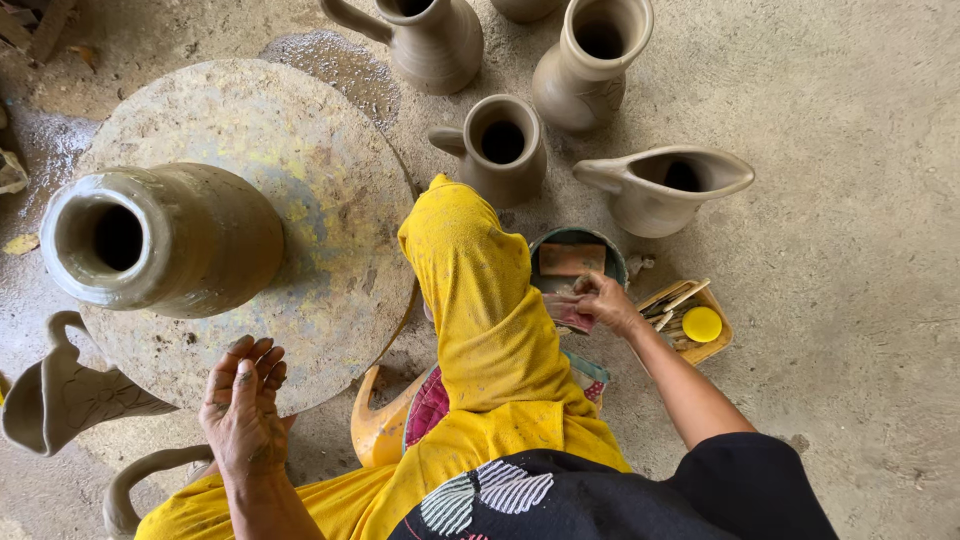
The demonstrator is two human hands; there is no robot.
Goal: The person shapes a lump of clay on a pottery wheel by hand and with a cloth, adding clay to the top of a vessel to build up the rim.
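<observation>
A tall wet clay vase [165,238] stands on a round stone wheel [320,190] at the left. My left hand [243,405] rests flat on the wheel's near edge, fingers apart, holding nothing. My right hand [600,303] reaches past my yellow-clad knee [470,270] to the rim of a small green water bowl [578,240], its fingers closed on a reddish rag or sponge [566,313]. A flat reddish piece [571,259] lies inside the bowl.
Grey clay jugs stand on the floor beyond the knee: one [500,148] close by, a spouted one [660,187], others [590,62] behind. A wooden tray [712,345] holds sticks and a yellow disc [702,324]. More clay pieces [60,390] lie at the left.
</observation>
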